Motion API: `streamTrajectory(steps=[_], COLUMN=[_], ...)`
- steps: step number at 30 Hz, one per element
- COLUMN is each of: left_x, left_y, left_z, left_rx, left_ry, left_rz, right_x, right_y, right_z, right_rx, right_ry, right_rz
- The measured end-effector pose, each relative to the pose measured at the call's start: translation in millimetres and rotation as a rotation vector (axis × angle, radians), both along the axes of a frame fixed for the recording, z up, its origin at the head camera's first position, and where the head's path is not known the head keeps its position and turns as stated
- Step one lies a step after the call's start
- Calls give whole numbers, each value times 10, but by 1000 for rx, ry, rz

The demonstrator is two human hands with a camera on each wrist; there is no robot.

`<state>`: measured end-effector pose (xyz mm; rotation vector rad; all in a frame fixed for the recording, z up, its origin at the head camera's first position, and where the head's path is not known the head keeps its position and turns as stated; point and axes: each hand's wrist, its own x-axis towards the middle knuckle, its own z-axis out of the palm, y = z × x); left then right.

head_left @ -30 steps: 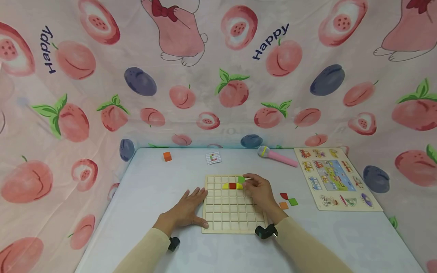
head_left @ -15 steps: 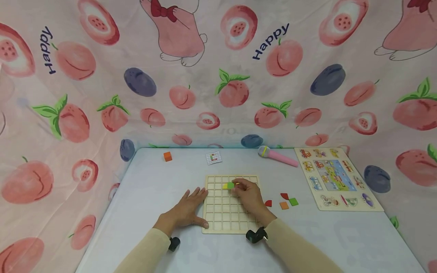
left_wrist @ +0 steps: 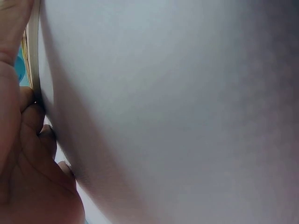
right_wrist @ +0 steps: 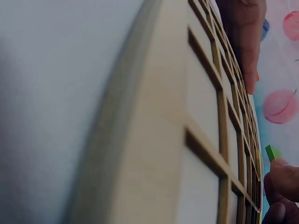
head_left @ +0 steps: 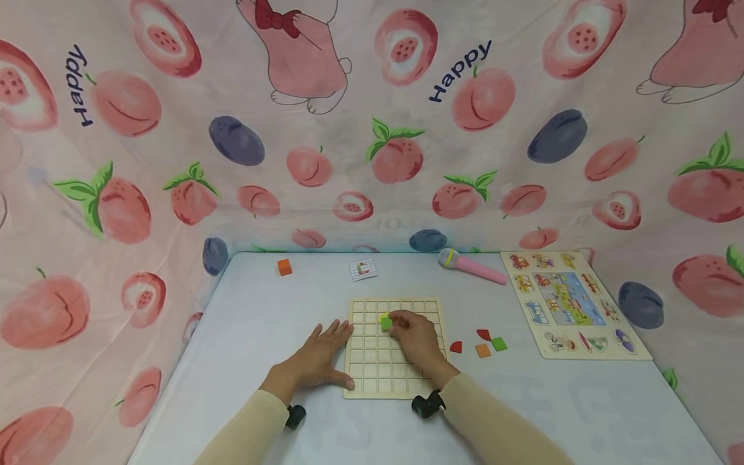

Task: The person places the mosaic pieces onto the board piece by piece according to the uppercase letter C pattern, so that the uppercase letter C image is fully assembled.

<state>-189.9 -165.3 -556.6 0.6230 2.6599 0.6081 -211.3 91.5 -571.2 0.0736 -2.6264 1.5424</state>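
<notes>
A wooden grid board (head_left: 372, 370) lies on the table between the hands. My left hand (head_left: 316, 355) rests flat at its left edge, fingers spread, thumb on the lower left corner. Between thumb and fingertips my right hand (head_left: 417, 339) pinches a green square tile (head_left: 386, 323) over the upper part of the board; in the right wrist view the green tile (right_wrist: 272, 153) is held tilted above the grid. A yellow tile (head_left: 383, 316) shows just behind it in the grid. My right hand hides the cells to the right.
Right of the board lie red quarter-round tiles (head_left: 456, 347), an orange square (head_left: 483, 351) and a green square (head_left: 499, 343). Behind are an orange cube (head_left: 284, 267), a pattern card (head_left: 363, 269), a pink toy microphone (head_left: 473, 266) and a picture puzzle board (head_left: 537, 332).
My right hand has moved left and toward me across the board with the green tile, uncovering a red quarter-round tile at the right. My left hand has stayed in place.
</notes>
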Motion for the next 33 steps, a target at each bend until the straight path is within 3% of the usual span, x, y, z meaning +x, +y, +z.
streamTrajectory(steps=[19,33], left_x=[19,10], left_y=[5,-4], left_z=[38,26], left_rx=[5,16], left_ry=[-12,-2], left_rz=[6,0], right_x=[3,-4], right_y=[-40,-54], right_z=[-8,34], right_rx=[189,208], right_ry=[-4,-26], right_rz=[59,65])
